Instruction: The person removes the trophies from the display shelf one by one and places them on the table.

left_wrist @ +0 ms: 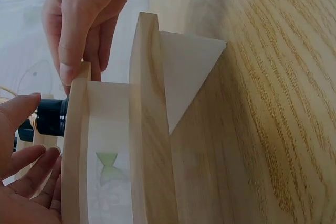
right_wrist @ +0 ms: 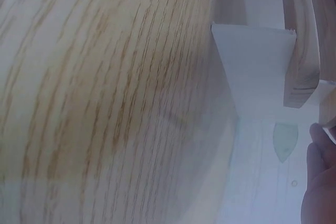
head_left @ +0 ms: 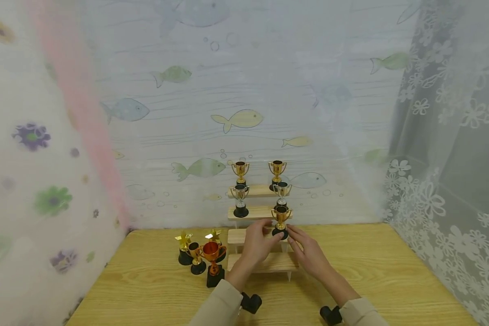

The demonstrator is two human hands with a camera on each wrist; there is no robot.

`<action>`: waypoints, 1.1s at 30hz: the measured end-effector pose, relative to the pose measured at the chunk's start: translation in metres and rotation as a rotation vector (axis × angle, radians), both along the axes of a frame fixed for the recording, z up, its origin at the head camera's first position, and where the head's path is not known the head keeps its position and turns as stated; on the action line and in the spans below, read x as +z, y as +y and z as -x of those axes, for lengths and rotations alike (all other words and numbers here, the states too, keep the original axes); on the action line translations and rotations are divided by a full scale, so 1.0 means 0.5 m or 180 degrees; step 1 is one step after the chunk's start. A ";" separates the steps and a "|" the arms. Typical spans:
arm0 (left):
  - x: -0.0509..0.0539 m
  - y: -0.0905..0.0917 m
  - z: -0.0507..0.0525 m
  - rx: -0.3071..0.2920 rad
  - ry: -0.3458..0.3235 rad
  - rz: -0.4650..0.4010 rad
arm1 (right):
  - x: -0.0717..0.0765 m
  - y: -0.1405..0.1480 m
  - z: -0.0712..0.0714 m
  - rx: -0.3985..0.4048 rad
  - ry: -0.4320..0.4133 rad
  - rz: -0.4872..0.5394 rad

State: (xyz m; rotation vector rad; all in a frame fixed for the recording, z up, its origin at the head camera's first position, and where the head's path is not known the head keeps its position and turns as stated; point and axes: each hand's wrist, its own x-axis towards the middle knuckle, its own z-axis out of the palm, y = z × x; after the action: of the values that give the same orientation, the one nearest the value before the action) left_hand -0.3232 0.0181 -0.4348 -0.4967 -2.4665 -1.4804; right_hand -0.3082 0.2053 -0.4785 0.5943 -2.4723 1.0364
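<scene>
A small gold trophy cup (head_left: 281,217) with a black base is on the right part of the stepped wooden stand (head_left: 265,262), one step above the lowest. My left hand (head_left: 258,242) holds it low down; in the left wrist view the thumb touches the black base (left_wrist: 51,118) and the fingers curve below. My right hand (head_left: 309,253) is at the step's right end, its fingers fairly straight beside the base. Seen from the left wrist, the right thumb lies against the step's end. The right wrist view shows only part of the right fingers (right_wrist: 323,166).
Two gold cups (head_left: 240,170) stand on the top step, two silver cups (head_left: 240,194) below them. Left of the stand are an orange cup (head_left: 213,253), a small gold cup (head_left: 194,253) and two star trophies (head_left: 184,244) on the wooden table (head_left: 138,280). A fish-patterned curtain hangs behind.
</scene>
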 end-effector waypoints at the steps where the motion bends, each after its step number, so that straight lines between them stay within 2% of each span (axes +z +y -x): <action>1: 0.000 0.002 0.002 -0.0007 -0.0003 -0.0005 | 0.000 0.000 0.000 0.0001 -0.0004 -0.0002; 9: 0.003 0.011 0.009 0.0066 -0.0053 0.0058 | 0.000 0.001 0.000 0.0022 0.0011 0.0035; 24: -0.005 0.022 0.020 0.0199 0.0113 0.0215 | -0.006 0.002 0.002 0.0018 0.0055 0.0014; 33: -0.002 0.024 0.020 0.0245 0.0136 0.0337 | -0.004 0.002 -0.001 0.0027 -0.0008 0.0034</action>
State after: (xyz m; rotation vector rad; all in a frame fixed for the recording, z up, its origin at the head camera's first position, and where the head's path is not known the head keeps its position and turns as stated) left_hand -0.3331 0.0303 -0.4356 -0.4422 -2.5105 -1.3022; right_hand -0.3078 0.2065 -0.4807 0.6009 -2.4671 1.0535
